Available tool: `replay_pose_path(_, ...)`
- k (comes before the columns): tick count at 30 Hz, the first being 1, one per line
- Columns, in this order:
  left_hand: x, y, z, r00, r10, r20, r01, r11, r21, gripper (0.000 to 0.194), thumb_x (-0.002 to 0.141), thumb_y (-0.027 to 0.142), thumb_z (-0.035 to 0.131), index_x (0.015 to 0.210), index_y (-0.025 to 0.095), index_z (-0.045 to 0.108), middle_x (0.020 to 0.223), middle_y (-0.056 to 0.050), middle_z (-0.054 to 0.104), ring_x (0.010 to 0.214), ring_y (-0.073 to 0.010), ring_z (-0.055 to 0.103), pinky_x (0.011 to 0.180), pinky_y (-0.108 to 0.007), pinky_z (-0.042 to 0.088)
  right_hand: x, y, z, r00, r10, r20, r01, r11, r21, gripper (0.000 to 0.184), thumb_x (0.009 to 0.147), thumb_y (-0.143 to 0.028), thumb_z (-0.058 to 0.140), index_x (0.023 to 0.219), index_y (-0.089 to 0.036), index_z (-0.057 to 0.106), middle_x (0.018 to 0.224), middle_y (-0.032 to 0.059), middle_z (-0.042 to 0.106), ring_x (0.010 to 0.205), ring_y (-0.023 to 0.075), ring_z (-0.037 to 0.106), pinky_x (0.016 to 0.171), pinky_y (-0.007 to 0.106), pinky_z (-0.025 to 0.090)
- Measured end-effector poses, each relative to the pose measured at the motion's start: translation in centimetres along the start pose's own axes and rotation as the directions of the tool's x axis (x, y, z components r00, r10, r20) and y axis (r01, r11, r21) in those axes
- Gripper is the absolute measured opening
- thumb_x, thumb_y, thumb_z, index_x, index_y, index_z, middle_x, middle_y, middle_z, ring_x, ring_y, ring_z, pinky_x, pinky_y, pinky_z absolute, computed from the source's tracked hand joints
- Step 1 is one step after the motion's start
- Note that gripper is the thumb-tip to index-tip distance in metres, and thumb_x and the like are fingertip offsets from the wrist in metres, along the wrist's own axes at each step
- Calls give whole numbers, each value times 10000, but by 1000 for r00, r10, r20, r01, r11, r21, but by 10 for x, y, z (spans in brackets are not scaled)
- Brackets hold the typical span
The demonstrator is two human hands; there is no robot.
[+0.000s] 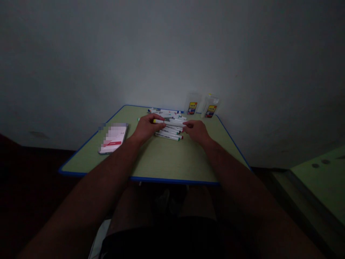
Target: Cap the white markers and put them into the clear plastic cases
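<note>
A white marker with a yellow end lies sideways between my two hands, above a pile of other markers. My left hand pinches it near the yellow end. At its other end are the fingers of my right hand, closed round it. Below it, several white markers with green and red ends lie side by side on the table. More white markers, some with blue ends, lie behind my hands toward the far edge. My hands hide part of the pile.
Two clear plastic cases with yellow and dark labels stand at the far right corner. A phone with a lit screen lies at the left. The pale green table has a blue rim and stands close to a plain wall.
</note>
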State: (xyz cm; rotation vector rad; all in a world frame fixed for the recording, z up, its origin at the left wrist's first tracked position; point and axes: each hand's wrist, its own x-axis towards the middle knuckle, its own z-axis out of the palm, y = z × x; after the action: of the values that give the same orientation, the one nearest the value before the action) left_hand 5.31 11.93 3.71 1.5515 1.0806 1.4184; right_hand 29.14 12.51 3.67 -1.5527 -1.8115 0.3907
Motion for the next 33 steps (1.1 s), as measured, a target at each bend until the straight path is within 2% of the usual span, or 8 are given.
replay_pose_path(7, 7, -14, -5, 998, 23, -57, -11, 979, 204, 240, 671, 261, 846, 886, 171, 789, 832, -47, 729, 678, -145, 610, 615, -289, 507, 2, 4, 0, 994, -24, -104, 44, 980, 195, 233, 810, -233, 705, 1015, -161, 788, 821, 62, 753, 726, 168, 679, 723, 312, 538)
replay_pose_path(12, 8, -16, -6, 999, 31, -40, -18, 958, 286, 262, 696, 274, 832, 937, 176, 798, 858, -60, 741, 694, -156, 620, 620, -300, 517, 3, 6, 2, 992, -33, -120, 60, 971, 231, 213, 795, -252, 696, 975, -171, 778, 763, 37, 726, 696, 163, 659, 677, 300, 526)
replay_pose_path(19, 2, 0, -2, 999, -28, -46, 38, 975, 220, 269, 756, 178, 739, 1020, 161, 790, 758, -41, 719, 622, -141, 617, 575, -278, 507, 2, 2, -1, 993, 16, -118, 15, 967, 256, 207, 796, -227, 697, 975, -155, 771, 675, 16, 698, 622, 148, 649, 649, 292, 518)
replay_pose_path(23, 2, -2, -1, 997, -40, -65, 50, 985, 165, 256, 748, 148, 735, 1002, 160, 765, 696, -12, 689, 588, -129, 607, 584, -271, 512, 1, -1, -2, 992, 49, -115, -7, 939, 344, 212, 791, -204, 682, 980, -139, 751, 690, 27, 710, 603, 139, 654, 635, 283, 534)
replay_pose_path(28, 4, -5, -4, 996, -36, -78, 48, 987, 156, 228, 731, 178, 768, 959, 171, 772, 738, -22, 709, 602, -126, 608, 597, -273, 511, 1, -4, -4, 992, 99, -83, -50, 887, 459, 182, 783, -194, 671, 940, -129, 736, 687, 41, 715, 564, 132, 641, 553, 255, 512)
replay_pose_path(33, 5, -6, -7, 994, -69, -80, 77, 991, 106, 211, 694, 184, 788, 905, 177, 780, 740, -33, 723, 602, -136, 609, 599, -290, 518, -1, -3, -7, 997, 63, -34, -39, 869, 494, 149, 776, -207, 694, 899, -132, 733, 676, 41, 718, 559, 123, 637, 558, 248, 520)
